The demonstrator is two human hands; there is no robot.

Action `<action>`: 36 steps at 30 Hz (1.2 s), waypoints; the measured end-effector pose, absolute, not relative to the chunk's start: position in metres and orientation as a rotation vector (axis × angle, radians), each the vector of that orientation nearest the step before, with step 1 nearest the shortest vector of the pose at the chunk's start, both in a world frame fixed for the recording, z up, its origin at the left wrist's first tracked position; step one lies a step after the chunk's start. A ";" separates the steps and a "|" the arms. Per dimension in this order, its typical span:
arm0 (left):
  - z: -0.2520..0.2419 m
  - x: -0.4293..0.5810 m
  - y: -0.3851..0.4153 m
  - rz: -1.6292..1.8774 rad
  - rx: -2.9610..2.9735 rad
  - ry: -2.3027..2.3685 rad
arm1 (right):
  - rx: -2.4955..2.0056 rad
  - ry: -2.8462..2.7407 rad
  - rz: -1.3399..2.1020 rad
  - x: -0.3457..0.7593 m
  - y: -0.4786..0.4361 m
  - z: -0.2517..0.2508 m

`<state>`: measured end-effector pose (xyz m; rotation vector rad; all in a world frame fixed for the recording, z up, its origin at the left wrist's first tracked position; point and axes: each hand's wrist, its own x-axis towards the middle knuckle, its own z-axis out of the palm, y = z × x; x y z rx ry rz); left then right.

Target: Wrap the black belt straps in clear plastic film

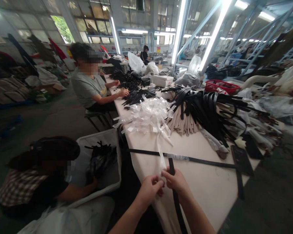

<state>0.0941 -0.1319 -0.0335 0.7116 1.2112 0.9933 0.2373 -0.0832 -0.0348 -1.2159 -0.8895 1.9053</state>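
My left hand (150,190) pinches a strip of clear plastic film (161,159) at the near end of a white table (200,182). My right hand (177,182) lies close beside it, gripping a black strap (172,166) together with the film. The strap runs up past my fingers and hangs down below them. A longer black strap (185,159) lies across the table just beyond my hands. Farther on are a heap of clear plastic pieces (146,115) and a large pile of black straps (205,110).
A seated person (88,83) sorts black pieces along the table's far side. Another person (39,172) reaches into a white bin (100,162) holding black items at my left. A red basket (219,86), a white box (162,81) and white bags stand farther back. Dark floor lies right of the table.
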 end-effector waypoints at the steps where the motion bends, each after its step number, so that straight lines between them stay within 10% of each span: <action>1: -0.031 0.092 -0.131 1.007 0.643 1.142 | -1.206 -0.905 1.925 0.241 -0.087 -0.031; 36: -0.005 0.031 0.065 1.426 0.040 0.574 | -1.077 -0.612 2.120 0.349 -0.132 -0.048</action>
